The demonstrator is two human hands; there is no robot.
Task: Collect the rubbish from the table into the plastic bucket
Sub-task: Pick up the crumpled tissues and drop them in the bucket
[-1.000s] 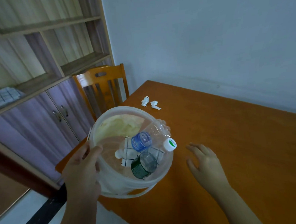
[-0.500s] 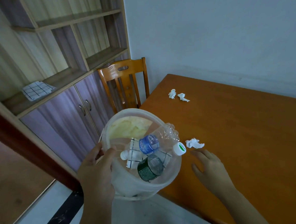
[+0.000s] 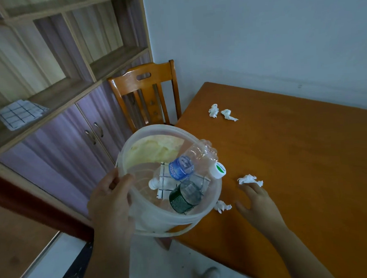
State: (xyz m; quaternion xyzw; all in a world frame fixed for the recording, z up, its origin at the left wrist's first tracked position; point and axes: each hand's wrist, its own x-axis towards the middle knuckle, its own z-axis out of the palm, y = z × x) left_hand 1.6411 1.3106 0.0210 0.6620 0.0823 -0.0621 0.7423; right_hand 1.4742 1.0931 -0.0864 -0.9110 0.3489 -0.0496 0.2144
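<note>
My left hand (image 3: 110, 203) grips the near rim of a translucent plastic bucket (image 3: 152, 217), held off the table's left edge. Inside lie a clear bottle with a blue label (image 3: 185, 165), a bottle with a green label (image 3: 182, 199), a white-capped bottle and checked paper. My right hand (image 3: 259, 206) rests open on the wooden table (image 3: 296, 164), fingertips touching a crumpled white tissue (image 3: 249, 180). Another tissue (image 3: 222, 206) lies beside the bucket wall. Two more tissues (image 3: 221, 113) sit near the table's far corner.
A wooden chair (image 3: 148, 94) stands at the table's far left end, against a cabinet with purple doors (image 3: 72, 144) and open shelves. A checked cloth (image 3: 19, 113) lies on a shelf. The wall runs behind the table. My shoe (image 3: 209, 275) shows on the floor.
The view has drawn back and turned right, bringing a second tissue beside the bucket into sight. My right hand has slid forward to the nearer tissue. The bucket stays in my left hand.
</note>
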